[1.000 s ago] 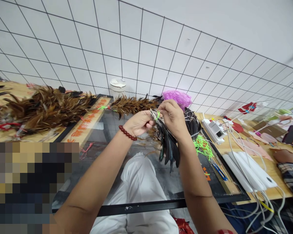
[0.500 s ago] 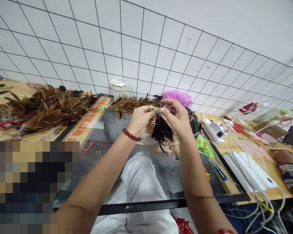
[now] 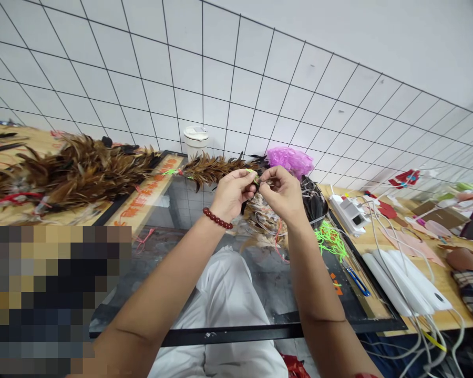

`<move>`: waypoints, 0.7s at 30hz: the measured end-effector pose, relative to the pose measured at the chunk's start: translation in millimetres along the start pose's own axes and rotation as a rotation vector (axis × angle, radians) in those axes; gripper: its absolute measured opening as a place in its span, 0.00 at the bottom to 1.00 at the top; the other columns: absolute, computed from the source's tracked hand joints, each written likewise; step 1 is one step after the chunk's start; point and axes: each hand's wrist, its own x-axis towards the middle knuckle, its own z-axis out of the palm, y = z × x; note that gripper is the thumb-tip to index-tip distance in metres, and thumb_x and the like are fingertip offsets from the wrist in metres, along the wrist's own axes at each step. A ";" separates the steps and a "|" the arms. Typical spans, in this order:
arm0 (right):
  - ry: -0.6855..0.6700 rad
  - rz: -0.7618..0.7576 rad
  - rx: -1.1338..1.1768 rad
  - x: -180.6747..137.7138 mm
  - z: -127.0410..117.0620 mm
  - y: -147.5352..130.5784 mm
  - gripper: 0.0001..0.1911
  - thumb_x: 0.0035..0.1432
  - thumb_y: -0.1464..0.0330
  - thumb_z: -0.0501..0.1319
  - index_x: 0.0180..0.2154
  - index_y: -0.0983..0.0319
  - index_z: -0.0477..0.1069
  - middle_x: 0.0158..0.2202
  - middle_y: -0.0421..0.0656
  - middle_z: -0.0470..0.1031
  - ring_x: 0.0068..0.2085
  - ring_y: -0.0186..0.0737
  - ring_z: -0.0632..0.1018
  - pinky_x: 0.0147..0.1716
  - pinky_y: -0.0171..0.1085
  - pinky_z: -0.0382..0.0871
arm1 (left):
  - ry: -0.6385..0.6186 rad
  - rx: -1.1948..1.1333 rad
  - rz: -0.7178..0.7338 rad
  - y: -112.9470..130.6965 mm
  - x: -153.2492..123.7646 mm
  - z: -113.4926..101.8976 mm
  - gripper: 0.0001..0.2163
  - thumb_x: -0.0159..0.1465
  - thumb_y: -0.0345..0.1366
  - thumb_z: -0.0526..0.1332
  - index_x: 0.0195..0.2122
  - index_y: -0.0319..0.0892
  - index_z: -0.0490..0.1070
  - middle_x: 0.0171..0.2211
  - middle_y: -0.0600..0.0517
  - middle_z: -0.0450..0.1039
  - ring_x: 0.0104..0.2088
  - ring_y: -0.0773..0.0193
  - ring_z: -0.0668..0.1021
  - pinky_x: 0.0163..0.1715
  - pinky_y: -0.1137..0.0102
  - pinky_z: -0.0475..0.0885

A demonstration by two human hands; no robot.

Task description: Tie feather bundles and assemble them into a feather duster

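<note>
My left hand (image 3: 236,193), with a dark red bead bracelet (image 3: 217,218), is closed in a pinch around the end of a feather garland; a bit of bright green cord (image 3: 251,171) shows at its fingertips. Close against it, my right hand (image 3: 280,193) pinches thumb to fingers at the same spot. Whatever lies between its fingertips is too small to tell. The brown feather garland (image 3: 211,170) stretches off leftward behind my left hand. Below the hands lies a heap of pale brown feathers (image 3: 262,220), and black feathers (image 3: 314,202) lie beside my right wrist.
A glass-topped table (image 3: 157,262) carries green cords (image 3: 331,240) and blue thread snips (image 3: 357,281). A lidded white cup (image 3: 196,142) and pink plastic bag (image 3: 289,160) stand behind. Brown feather garlands (image 3: 71,178) pile left; a power strip (image 3: 349,214), cables and another person's arm (image 3: 467,268) are right.
The black feathers that hung below my fingers no longer show there, which uncovers the pale brown heap. My right hand has turned slightly and its fingers have drawn in toward the left hand.
</note>
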 end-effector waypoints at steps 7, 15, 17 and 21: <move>0.034 -0.094 -0.067 1.1 2.6 -2.0 0.13 0.58 0.70 0.54 0.43 0.60 0.72 0.34 0.41 0.76 0.29 0.33 0.72 0.31 0.35 0.67 | -0.076 0.164 0.035 1.6 -2.9 -0.6 0.07 0.52 0.32 0.67 0.27 0.36 0.69 0.20 0.55 0.68 0.18 0.74 0.71 0.17 0.78 0.65; -0.028 -0.204 -0.180 1.0 0.8 -0.2 0.10 0.62 0.70 0.52 0.39 0.60 0.71 0.34 0.42 0.76 0.35 0.37 0.75 0.37 0.36 0.66 | -0.054 0.439 0.095 9.7 -7.3 1.6 0.07 0.55 0.31 0.65 0.24 0.37 0.68 0.14 0.54 0.68 0.15 0.73 0.71 0.16 0.79 0.65; -0.031 -0.207 -0.200 1.2 0.3 0.1 0.09 0.62 0.71 0.52 0.37 0.60 0.70 0.33 0.41 0.75 0.34 0.36 0.74 0.36 0.35 0.65 | -0.045 0.441 0.087 9.8 -7.5 2.5 0.06 0.54 0.30 0.65 0.24 0.36 0.68 0.15 0.54 0.68 0.15 0.73 0.71 0.16 0.79 0.64; -0.040 -0.197 -0.273 1.9 1.7 1.7 0.07 0.62 0.71 0.51 0.35 0.60 0.67 0.31 0.41 0.73 0.32 0.37 0.73 0.34 0.35 0.63 | -0.024 0.412 0.035 7.8 -6.2 2.5 0.06 0.53 0.28 0.65 0.23 0.36 0.68 0.15 0.55 0.68 0.15 0.73 0.71 0.16 0.79 0.65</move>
